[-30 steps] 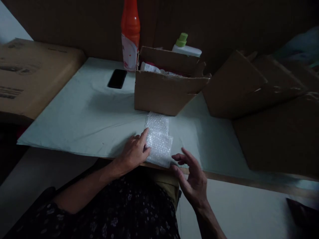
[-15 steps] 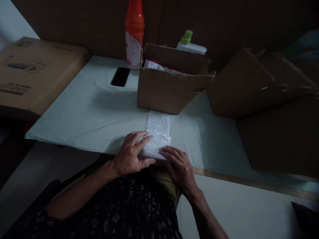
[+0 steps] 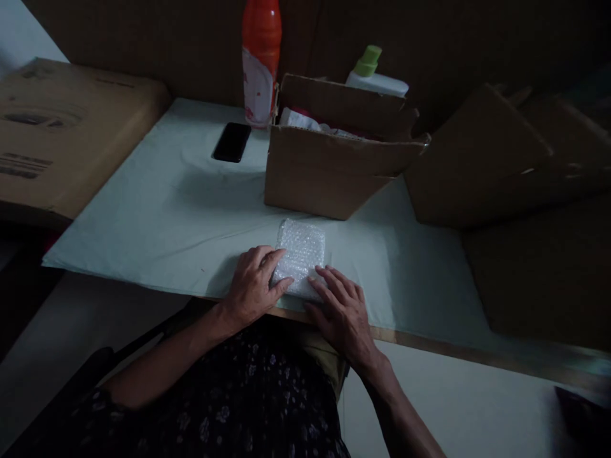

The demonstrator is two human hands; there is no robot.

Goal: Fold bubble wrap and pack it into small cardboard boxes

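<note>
A sheet of clear bubble wrap [image 3: 301,245], folded into a flat bundle, lies at the front edge of the table. My left hand [image 3: 252,283] grips its left side, the fingers curled along the edge and the thumb on the near part. Across the near right corner, my right hand [image 3: 341,308] rests with its fingers stretched out and slightly apart, its thumb low by the table edge. Whatever is inside the wrap, if anything, cannot be made out.
An open cardboard box [image 3: 324,168] with packed items stands just beyond the wrap. Behind it are an orange bottle [image 3: 261,60] and a white bottle with a green cap [image 3: 377,83]. A phone [image 3: 231,142] lies left. Larger cartons flank the table: a flat carton [image 3: 95,140] and an open carton [image 3: 477,159].
The bubble wrap has become shorter, its near part folded over away from me. My left thumb has moved up onto it, and the right fingers have shifted slightly forward.
</note>
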